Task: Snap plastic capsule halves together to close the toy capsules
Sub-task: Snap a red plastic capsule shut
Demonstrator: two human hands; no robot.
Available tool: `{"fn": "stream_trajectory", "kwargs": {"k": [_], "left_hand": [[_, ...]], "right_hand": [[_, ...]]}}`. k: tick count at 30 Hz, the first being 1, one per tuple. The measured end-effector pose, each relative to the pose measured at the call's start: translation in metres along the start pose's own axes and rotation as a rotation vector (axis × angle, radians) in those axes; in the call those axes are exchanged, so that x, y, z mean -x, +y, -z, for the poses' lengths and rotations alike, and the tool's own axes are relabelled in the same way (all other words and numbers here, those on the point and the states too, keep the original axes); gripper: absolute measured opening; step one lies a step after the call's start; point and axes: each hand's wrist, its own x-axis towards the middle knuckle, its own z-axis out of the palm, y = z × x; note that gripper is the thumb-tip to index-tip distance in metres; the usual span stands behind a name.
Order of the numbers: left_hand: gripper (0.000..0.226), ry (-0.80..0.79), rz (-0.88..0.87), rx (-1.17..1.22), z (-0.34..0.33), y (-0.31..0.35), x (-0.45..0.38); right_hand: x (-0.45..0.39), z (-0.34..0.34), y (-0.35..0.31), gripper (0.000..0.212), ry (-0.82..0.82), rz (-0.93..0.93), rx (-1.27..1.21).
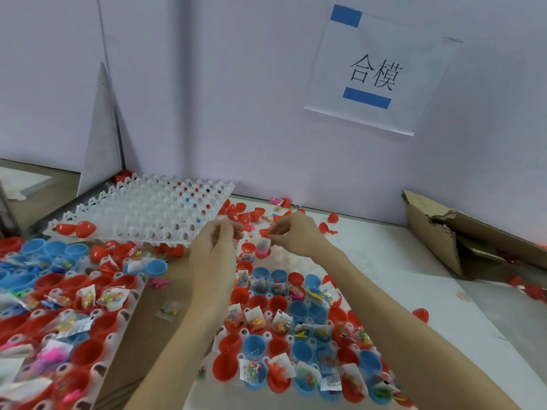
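Both hands are raised over the far end of the near tray (349, 355), close together but not touching. The left hand (213, 242) has its fingers curled in a grip, yet what they enclose is hidden behind the knuckles and blurred — I cannot tell whether it holds a capsule half or nothing. The right hand (291, 233) pinches something small and red (265, 232) between thumb and fingertips; it looks like a capsule half, though most of it is covered. Just below that grip a clear packet (262, 247) stands in a red half at the tray's far edge.

Under both wrists the tray holds rows of open red and blue capsule halves (299, 309), many with small packets of coloured toys. Left of the left grip a second filled tray (66, 312) runs out of frame, its near part smeared by motion. Beyond the left grip an empty white tray (148, 210) lies tilted on other things, with red halves (77, 228) on its near corner. Beyond both grips loose red halves (242, 216) are scattered on the desk (414, 267) against the wall. Right of the right grip sits a torn cardboard box (461, 241), cut off by the frame edge. A paper sign (376, 71) hangs on the wall above.
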Motion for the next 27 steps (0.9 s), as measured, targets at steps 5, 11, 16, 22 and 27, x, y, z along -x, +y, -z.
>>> {"fn": "stream_trajectory", "kwargs": {"k": [5,11,16,22,27], "left_hand": [[0.032,-0.295,-0.197,-0.352,0.002,-0.001,0.001],[0.041,-0.51,-0.3,-0.379,-0.008,-0.002,0.015],[0.027,-0.537,-0.224,-0.228,-0.012,0.001,0.021],[0.023,-0.577,-0.208,-0.254,-0.014,0.001,0.022],[0.021,-0.582,-0.189,-0.247,-0.017,0.001,0.025]], "right_hand": [[0.02,0.038,0.002,0.006,0.005,-0.048,-0.199],[0.067,0.055,0.002,0.011,-0.001,-0.105,-0.397],[0.103,0.043,0.006,0.012,0.136,-0.133,-0.542],[0.121,0.033,0.005,0.01,0.341,-0.083,-0.689],[0.132,0.03,0.004,0.012,0.425,0.099,-0.578]]}}
